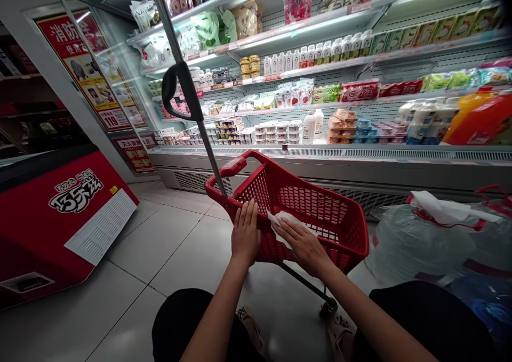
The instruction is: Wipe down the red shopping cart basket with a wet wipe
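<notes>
A red plastic shopping cart (322, 202) with a lattice basket stands in front of me. My left hand (246, 231) lies on its near rim, fingers stretched out over the edge and the thumb side partly hidden. To its right, my right hand (302, 242) presses a white wipe (282, 226) against the same rim. Part of this wipe hangs over the basket's side, and part is covered by my fingers. From the cart's left end a metal pole (210, 151) rises at a slant, bearing a black loop handle (186, 93).
A refrigerated shelf unit (320, 159) with packaged goods runs behind the cart. At left stands a red freezer (48, 228). Clear plastic bags (424, 239) lie at right, near my knee. A small wheel (328, 307) is by my shoes.
</notes>
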Tool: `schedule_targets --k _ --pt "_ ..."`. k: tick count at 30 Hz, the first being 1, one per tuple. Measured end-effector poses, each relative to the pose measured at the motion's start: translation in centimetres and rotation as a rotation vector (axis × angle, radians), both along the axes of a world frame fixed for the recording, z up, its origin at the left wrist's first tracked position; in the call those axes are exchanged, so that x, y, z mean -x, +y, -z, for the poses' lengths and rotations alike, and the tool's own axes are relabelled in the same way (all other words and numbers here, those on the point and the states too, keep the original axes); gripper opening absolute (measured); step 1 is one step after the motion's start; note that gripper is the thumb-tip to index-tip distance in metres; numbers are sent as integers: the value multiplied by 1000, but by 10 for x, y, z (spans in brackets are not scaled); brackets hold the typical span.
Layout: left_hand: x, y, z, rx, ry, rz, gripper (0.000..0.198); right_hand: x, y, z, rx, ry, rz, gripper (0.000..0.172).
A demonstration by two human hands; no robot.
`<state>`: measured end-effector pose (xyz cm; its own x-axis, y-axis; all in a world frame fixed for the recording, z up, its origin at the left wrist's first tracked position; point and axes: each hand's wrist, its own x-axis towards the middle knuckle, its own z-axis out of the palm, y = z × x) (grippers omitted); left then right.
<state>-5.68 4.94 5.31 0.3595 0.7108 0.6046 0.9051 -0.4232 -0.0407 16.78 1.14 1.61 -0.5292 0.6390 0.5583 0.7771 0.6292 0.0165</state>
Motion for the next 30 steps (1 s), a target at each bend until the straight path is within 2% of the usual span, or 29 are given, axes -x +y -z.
schedule_targets --k 3,7,11,13,15,18,21,24,27,30 --pt "1 -3 2 2 -1 -6 90 -1 -6 5 -23 67 51 69" --pt "-2 -3 4 -3 -7 -31 88 36 2 6 -44 205 241 65" --pt "-2 0 4 -20 30 -71 77 89 26 -4 -40 226 235 65" --pt "0 1 3 -15 56 -78 74 99 33 -7 -32 210 208 66" --pt "3 1 1 -4 67 -66 74 93 32 -7 -27 176 176 67" --pt "5 -1 -3 5 73 -40 83 59 17 -1 -15 98 139 68" --pt "3 -4 -4 8 61 -42 88 20 -7 6 -4 47 183 70" --pt "0 -4 -4 12 39 -42 88 0 -25 14 -14 35 258 71" --pt "-2 -2 -2 7 30 -42 90 12 -21 16 -30 75 312 67" --pt "-3 2 1 -1 31 -53 91 50 3 7 -1 125 298 62"
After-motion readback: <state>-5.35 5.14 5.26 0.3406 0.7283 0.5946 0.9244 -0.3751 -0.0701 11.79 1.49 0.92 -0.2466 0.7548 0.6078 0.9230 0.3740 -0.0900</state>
